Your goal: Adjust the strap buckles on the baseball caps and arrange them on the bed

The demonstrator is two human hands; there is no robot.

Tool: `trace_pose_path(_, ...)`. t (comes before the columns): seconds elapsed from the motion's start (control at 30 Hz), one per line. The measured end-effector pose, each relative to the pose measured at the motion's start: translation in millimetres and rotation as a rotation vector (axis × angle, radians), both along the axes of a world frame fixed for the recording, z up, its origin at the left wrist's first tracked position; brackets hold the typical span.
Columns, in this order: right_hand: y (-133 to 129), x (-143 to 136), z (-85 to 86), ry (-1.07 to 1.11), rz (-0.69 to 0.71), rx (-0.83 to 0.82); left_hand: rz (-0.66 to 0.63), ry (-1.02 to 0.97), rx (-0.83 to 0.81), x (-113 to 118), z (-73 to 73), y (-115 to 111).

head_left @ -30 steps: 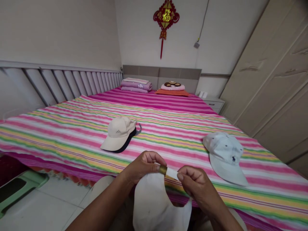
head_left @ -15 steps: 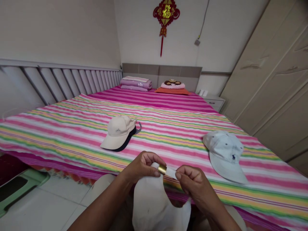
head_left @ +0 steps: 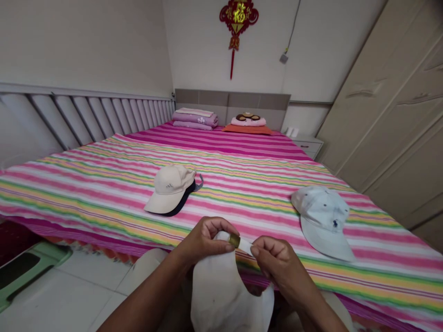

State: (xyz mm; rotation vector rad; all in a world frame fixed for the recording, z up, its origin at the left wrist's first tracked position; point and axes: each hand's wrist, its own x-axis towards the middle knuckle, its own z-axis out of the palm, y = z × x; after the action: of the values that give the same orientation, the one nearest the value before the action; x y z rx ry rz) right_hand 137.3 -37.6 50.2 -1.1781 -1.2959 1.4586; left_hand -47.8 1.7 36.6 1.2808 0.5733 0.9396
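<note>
Over my lap, at the near edge of the bed, is a white cap (head_left: 221, 290) with its back opening facing right. My left hand (head_left: 209, 240) pinches the cap's strap end beside a gold metal buckle (head_left: 234, 240). The white strap (head_left: 245, 246) runs out of the buckle to the right, where the thumb and fingers of my right hand (head_left: 277, 258) grip it. A cream cap (head_left: 173, 180) rests on top of a dark cap (head_left: 183, 203) on the bed, beyond my left hand. To the right lies a pale blue cap (head_left: 325, 216), brim toward me.
A striped bedspread (head_left: 242, 184) covers the bed. Folded purple bedding (head_left: 195, 120) and a pink folded item (head_left: 248, 121) sit by the headboard (head_left: 204, 97). A green stool (head_left: 41, 263) stands on the tiled floor at left. A wardrobe (head_left: 391, 106) is on the right.
My left thumb has shifted slightly right, up against the buckle, and the buckle has tilted a little. Both hands keep their hold; the caps on the bed lie as before.
</note>
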Motion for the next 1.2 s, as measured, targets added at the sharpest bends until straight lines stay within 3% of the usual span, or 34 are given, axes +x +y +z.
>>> trace_pose_path(0.23, 1, -5, -1.6, 0.01, 0.017, -0.039, 0.024, 0.042, 0.065, 2, -1.1, -1)
trace_pose_path(0.5, 6, -6, -4.3, 0.178, 0.103, -0.112, 0.012, 0.034, 0.065, 3, -2.5, -1)
trace_pose_path(0.93, 4, -13, -5.2, 0.228, 0.077, -0.072, 0.048, -0.092, -0.064, 11, -0.7, -4)
trace_pose_path(1.2, 3, -16, -9.0, 0.292, 0.074, -0.066, 0.02, -0.097, -0.006, 11, -3.4, -5)
